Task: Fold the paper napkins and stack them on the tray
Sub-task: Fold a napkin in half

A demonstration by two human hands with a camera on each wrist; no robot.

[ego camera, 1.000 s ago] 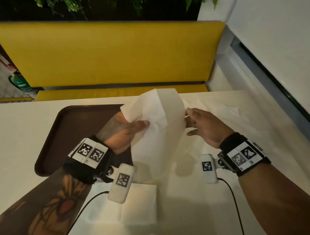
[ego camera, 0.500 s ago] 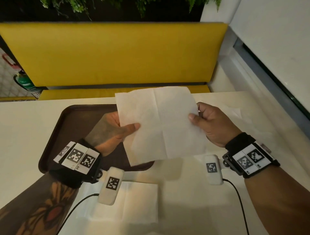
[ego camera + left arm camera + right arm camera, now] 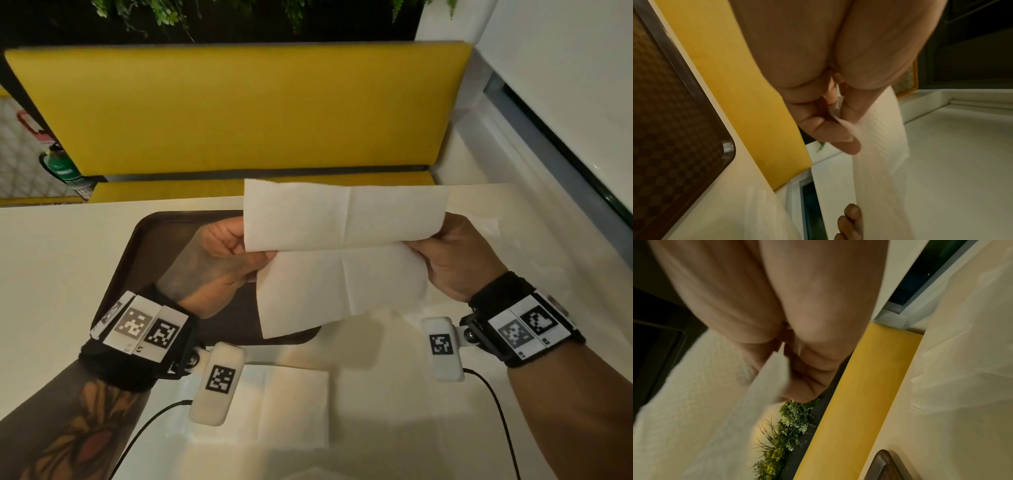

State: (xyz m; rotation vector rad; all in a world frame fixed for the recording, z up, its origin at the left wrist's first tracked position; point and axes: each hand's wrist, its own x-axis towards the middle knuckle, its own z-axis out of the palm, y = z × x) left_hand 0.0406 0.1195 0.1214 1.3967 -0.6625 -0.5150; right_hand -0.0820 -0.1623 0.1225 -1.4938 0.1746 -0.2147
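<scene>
A white paper napkin point(image 3: 342, 260) hangs in the air between both hands, its top half bent over toward me along the middle crease. My left hand point(image 3: 236, 253) pinches its left edge point(image 3: 840, 125) between thumb and fingers. My right hand point(image 3: 445, 253) pinches the right edge point(image 3: 774, 369). The napkin hangs above the near right corner of a dark brown tray point(image 3: 164, 246), which shows nothing on its visible surface. An unfolded napkin point(image 3: 291, 407) lies flat on the table near me. More loose white napkins point(image 3: 486, 226) lie on the table beyond my right hand.
The cream table point(image 3: 51, 274) runs left and right of the tray. A yellow bench point(image 3: 239, 109) stands behind the table. A white ledge and dark window strip point(image 3: 565, 164) run along the right side. Cables trail from both wrist cameras.
The napkin was spread flat between both hands, and now its top half has come over toward me along the middle crease. Both hands have kept hold of its side edges.
</scene>
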